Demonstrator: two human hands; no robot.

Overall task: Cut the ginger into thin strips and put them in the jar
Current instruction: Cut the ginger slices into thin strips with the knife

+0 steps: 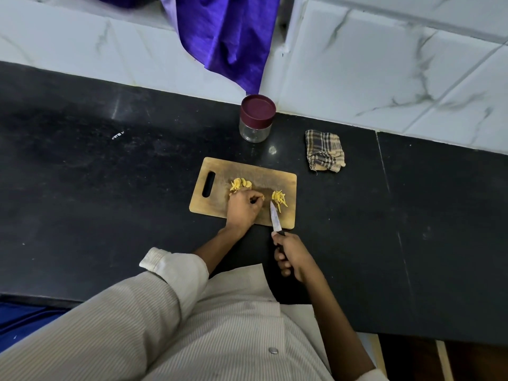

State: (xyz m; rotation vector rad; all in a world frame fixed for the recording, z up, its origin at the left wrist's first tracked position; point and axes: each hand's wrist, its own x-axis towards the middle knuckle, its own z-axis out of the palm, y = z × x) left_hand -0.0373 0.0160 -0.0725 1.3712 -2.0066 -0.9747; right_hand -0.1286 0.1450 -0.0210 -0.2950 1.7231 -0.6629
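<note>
A single head-worn camera looks forward and steeply down from above the person's chest. It takes in the dark counter (110, 166) out to the tiled wall (384, 78) with wide-angle bending, and the cutting board (247, 169) sits near centre, at arm's reach.

The left hand (243, 207) covers the ginger piece under its fingertips; the purple cloth (222, 34) at twelve o'clock runs off the top edge.

Ginger strips (279, 199) near lidded jar (255, 119)
</note>
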